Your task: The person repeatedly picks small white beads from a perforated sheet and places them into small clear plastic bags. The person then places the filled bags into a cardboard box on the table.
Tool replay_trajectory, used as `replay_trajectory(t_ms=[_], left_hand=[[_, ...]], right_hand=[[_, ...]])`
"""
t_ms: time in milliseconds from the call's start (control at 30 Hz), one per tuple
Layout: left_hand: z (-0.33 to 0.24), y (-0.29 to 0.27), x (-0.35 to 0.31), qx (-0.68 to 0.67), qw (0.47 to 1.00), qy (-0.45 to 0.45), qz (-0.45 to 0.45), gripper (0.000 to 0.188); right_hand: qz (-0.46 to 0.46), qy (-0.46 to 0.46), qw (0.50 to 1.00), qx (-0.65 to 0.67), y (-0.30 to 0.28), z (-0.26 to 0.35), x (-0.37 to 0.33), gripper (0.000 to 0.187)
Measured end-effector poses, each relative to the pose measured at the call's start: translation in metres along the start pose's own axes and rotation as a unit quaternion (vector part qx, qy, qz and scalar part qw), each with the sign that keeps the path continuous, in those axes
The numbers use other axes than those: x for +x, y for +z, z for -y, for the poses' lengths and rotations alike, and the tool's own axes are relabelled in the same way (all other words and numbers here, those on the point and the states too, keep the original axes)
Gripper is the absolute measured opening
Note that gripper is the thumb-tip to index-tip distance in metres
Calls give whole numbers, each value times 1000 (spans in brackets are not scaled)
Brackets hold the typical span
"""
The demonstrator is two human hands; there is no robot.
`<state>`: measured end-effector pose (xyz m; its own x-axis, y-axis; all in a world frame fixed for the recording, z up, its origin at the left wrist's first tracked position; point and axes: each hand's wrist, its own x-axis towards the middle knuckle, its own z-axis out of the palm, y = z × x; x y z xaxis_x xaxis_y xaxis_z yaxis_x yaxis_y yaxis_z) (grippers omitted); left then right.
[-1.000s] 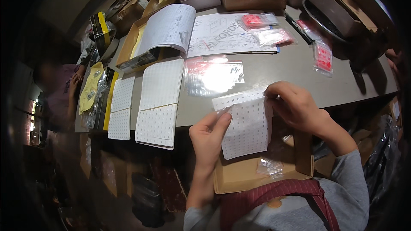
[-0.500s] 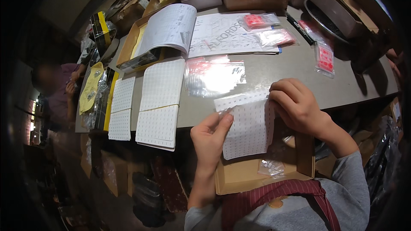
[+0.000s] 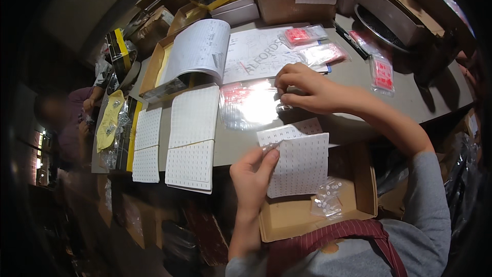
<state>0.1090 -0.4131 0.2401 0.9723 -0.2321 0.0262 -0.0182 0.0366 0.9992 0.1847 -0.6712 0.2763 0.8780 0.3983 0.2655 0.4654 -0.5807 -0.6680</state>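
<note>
My left hand (image 3: pixel 252 174) pinches white sheets printed with rows of small black marks (image 3: pixel 298 166) between thumb and fingers. The sheets hang at the table's near edge, over an open cardboard box (image 3: pixel 287 225). My right hand (image 3: pixel 307 90) reaches across the table with bent fingers closed at the right edge of a fan of clear zip bags (image 3: pixel 243 105) with red print. Glare and the fingers hide what, if anything, is between the fingertips. A small clear bag of round white pieces (image 3: pixel 328 202) lies in the box.
Two banded stacks of printed sheets (image 3: pixel 190 123) (image 3: pixel 147 143) lie to the left. Behind are an open booklet (image 3: pixel 197 51), printed drawings (image 3: pixel 251 54), filled red-and-clear packets (image 3: pixel 383 74) and a black marker (image 3: pixel 351 41). Cardboard boxes (image 3: pixel 297 5) line the back. Another person (image 3: pixel 74 115) sits far left.
My right hand has let go of the sheets' right edge and moved up and left to the clear bags. My left hand still holds the sheets. The view has shifted slightly.
</note>
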Motion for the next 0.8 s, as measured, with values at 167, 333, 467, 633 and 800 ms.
replay_trajectory(t_ms=[167, 333, 467, 633, 800], left_hand=[[-2, -3, -2, -37, 999, -19, 19, 18], [0, -5, 0, -24, 999, -7, 31, 17], [1, -6, 1, -21, 999, 0, 31, 17], [4, -6, 2, -26, 999, 0, 36, 17], [4, -6, 0, -34, 999, -9, 31, 17]], right_hand=[[12, -39, 995, -92, 17, -18, 30, 24], [39, -11, 996, -85, 12, -27, 25, 23], [34, 4, 997, -66, 6, -18, 23, 23], [40, -30, 990, -133, 1, -20, 17, 26], [46, 1, 974, -222, -2, -18, 15, 36]])
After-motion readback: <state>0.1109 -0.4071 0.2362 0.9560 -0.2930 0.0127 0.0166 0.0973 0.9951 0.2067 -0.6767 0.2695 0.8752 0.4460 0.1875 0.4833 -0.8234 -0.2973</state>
